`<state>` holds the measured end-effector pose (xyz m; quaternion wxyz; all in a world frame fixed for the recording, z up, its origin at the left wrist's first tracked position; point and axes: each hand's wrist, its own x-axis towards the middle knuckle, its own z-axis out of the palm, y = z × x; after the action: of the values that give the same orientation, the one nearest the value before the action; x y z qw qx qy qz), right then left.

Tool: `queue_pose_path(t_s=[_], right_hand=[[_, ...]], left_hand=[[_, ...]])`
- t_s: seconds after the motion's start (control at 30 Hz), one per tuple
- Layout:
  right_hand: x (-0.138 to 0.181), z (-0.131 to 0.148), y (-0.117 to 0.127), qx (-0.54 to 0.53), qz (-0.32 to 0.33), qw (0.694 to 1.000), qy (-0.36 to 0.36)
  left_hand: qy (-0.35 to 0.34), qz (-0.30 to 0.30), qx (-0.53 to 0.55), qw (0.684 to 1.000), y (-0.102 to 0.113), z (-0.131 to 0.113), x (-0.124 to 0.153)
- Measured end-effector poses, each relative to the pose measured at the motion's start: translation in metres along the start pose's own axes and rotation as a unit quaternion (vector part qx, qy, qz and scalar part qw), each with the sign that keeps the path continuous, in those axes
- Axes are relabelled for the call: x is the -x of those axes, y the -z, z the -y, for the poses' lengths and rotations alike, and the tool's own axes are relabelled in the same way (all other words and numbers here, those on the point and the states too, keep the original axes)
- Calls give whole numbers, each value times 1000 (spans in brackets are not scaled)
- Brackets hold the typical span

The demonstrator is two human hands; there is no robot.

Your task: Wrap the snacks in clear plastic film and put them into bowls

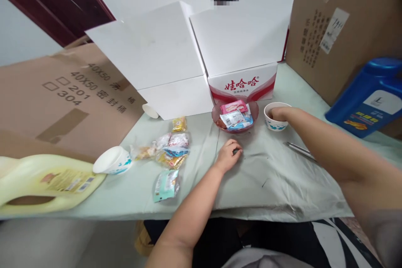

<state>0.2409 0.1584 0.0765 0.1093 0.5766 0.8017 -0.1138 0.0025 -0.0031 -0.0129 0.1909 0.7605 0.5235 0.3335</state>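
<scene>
My left hand (pixel 228 154) rests on the pale cloth (pixel 266 180), fingers curled in a pinch on something small and dark that I cannot make out. It lies just in front of a pink glass bowl (pixel 255 113) filled with snack packets. My right hand (pixel 278 114) reaches into a small white paper cup (pixel 272 125) to the right of the bowl, fingertips dipped inside and hidden. Metal tongs (pixel 300 149) lie on the cloth under my right forearm.
Several loose snack packets (pixel 172 155) lie to the left. A white bowl (pixel 113 160) lies tipped beside a yellow jug (pixel 40 182). A blue jug (pixel 369 98) stands at the right. White cartons (pixel 241 50) and brown cardboard (pixel 339 25) line the back.
</scene>
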Motion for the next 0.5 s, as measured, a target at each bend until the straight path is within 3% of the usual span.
queue_pose_path(t_s=[0.1,0.23,0.27,0.37,0.43,0.5], right_hand=[[20,-3,13,15,-9,1000,6],[66,-17,13,10,-138,990,12],[79,-23,6,-4,-173,984,28],[115,-46,-33,-56,-185,976,104],[132,-60,-67,-70,-202,970,114],[143,-67,-101,-75,-220,965,123]], left_hand=[[16,12,-17,1000,-2,-6,1],[9,63,-22,998,11,-22,9],[3,76,-20,997,22,-25,12],[31,60,-91,994,70,-25,15],[120,18,-245,962,111,-13,12],[181,-7,-299,937,147,6,6]])
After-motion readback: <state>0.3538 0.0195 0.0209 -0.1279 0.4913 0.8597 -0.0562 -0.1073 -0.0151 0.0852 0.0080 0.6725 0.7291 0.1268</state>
